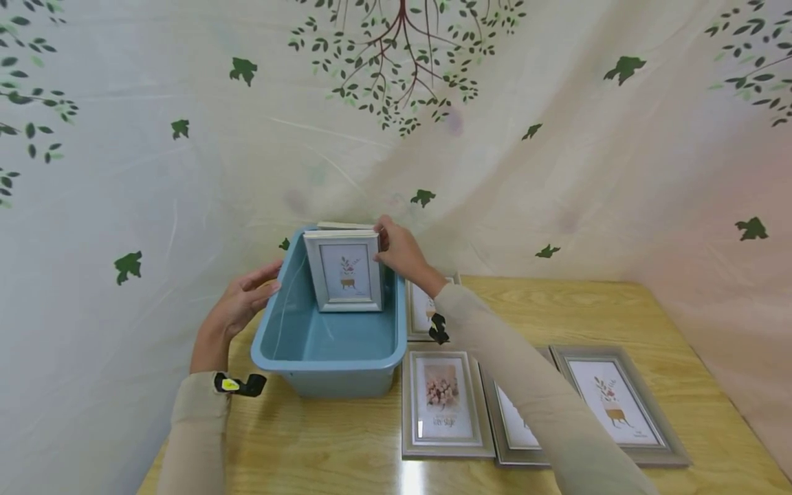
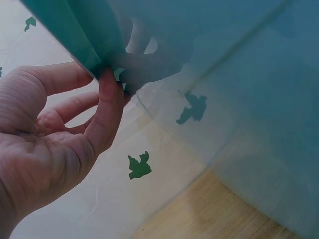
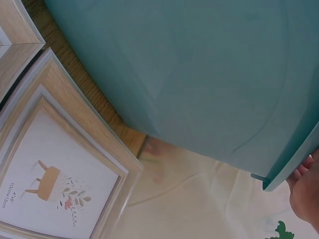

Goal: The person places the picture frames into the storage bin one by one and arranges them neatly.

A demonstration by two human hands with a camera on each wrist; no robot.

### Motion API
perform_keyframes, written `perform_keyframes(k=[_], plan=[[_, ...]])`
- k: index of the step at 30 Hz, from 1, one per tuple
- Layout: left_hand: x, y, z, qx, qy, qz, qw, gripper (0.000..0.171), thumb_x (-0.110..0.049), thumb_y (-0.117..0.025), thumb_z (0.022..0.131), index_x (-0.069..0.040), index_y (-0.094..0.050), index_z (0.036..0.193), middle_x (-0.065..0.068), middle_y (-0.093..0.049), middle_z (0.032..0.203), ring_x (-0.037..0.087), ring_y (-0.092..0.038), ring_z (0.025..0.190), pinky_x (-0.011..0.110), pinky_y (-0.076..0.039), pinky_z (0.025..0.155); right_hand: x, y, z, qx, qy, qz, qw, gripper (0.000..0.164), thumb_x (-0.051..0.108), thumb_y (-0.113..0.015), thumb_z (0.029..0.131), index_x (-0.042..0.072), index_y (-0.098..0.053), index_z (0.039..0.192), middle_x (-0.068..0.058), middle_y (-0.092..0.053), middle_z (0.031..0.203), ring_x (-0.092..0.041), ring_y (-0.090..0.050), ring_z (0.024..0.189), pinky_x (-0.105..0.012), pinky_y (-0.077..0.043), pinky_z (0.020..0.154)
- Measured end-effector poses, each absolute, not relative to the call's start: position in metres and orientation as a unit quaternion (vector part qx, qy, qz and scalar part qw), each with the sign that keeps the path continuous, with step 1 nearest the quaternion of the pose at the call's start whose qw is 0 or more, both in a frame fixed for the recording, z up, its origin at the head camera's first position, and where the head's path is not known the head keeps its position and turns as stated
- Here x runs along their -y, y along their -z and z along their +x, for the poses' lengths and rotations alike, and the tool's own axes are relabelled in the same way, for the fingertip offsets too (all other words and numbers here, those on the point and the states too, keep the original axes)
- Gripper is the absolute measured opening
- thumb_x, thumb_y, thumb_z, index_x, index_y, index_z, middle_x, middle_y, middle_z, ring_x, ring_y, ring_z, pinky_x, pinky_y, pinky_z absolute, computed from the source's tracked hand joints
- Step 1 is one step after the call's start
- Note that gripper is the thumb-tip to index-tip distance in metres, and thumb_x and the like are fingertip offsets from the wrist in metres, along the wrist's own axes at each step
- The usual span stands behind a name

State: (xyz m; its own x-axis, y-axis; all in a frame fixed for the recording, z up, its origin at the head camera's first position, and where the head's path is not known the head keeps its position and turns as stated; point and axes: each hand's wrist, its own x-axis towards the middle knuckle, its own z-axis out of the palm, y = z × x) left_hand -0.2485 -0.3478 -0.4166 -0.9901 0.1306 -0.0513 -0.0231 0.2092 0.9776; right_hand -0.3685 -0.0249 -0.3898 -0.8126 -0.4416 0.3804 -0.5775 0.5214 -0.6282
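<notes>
A blue plastic basin [image 1: 334, 368] stands on the wooden table against the cloth. Inside, a small silver picture frame [image 1: 345, 273] leans upright at the far end, showing a potted-plant print. The edge of another frame [image 1: 346, 225] shows behind it. My right hand [image 1: 405, 253] grips the front frame by its upper right corner. At the basin's left rim is my left hand [image 1: 247, 295]; the left wrist view shows its thumb and fingers [image 2: 107, 94] pinching the lip. In the right wrist view the basin wall [image 3: 189, 74] hides most of the right hand [image 3: 305, 191].
Right of the basin lie several larger frames: one with a flower print [image 1: 442, 405], one at the far right [image 1: 612, 405], one partly under the right sleeve [image 1: 516, 419], and one behind [image 1: 421, 309]. A leaf-patterned cloth [image 1: 495, 172] hangs behind the table [image 1: 309, 440].
</notes>
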Motion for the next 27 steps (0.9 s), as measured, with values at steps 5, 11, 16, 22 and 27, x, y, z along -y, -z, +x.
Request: perform_keyframes(k=[5,11,16,22,27], plan=[[0.3476,0.4168,-0.2486,-0.779,-0.623,0.035,0.058,0.068,-0.034,-0.061,0.103,-0.017,-0.031,0.161,0.015,-0.034,0.163,0.003,-0.059,0.12,0.024,-0.052,0.099,0.0226,0.3878,-0.3702,0.871,-0.389,0.285,0.092,0.04,-0.004,-0.077,0.085,0.002,-0.058,0.119,-0.015,-0.07,0.111,-0.026,-0.068,0.099,-0.037,-0.056,0.089],[0.3469,0.4176,-0.2499,-0.773,-0.631,0.036,0.057,0.067,-0.033,-0.061,0.103,-0.017,-0.031,0.161,0.014,-0.036,0.161,0.004,-0.06,0.12,0.02,-0.053,0.093,0.0204,0.3868,-0.3721,0.87,-0.396,0.281,0.087,0.04,-0.003,-0.077,0.085,0.001,-0.06,0.121,-0.015,-0.069,0.114,-0.026,-0.068,0.102,-0.036,-0.056,0.092],[0.3451,0.4199,-0.252,-0.773,-0.631,0.035,0.055,0.066,-0.033,-0.062,0.102,-0.018,-0.033,0.161,0.012,-0.039,0.159,0.006,-0.06,0.12,0.02,-0.054,0.093,0.0184,0.3877,-0.3729,0.872,-0.39,0.279,0.096,0.039,-0.003,-0.079,0.084,0.001,-0.062,0.118,-0.015,-0.071,0.112,-0.026,-0.069,0.1,-0.036,-0.056,0.09],[0.3435,0.4212,-0.2547,-0.781,-0.62,0.037,0.059,0.067,-0.036,-0.062,0.102,-0.022,-0.033,0.161,0.011,-0.038,0.16,0.01,-0.057,0.125,0.03,-0.052,0.102,0.0155,0.3869,-0.3724,0.884,-0.37,0.266,0.102,0.037,0.0,-0.08,0.083,0.003,-0.063,0.115,-0.013,-0.071,0.106,-0.024,-0.067,0.096,-0.036,-0.056,0.087],[0.3421,0.4199,-0.2562,-0.773,-0.631,0.037,0.059,0.065,-0.031,-0.061,0.103,-0.017,-0.033,0.16,0.011,-0.042,0.156,0.006,-0.06,0.119,0.025,-0.054,0.096,0.0151,0.3837,-0.3701,0.899,-0.34,0.256,0.1,0.037,0.005,-0.082,0.083,0.006,-0.062,0.116,-0.011,-0.069,0.109,-0.024,-0.064,0.099,-0.037,-0.054,0.088]])
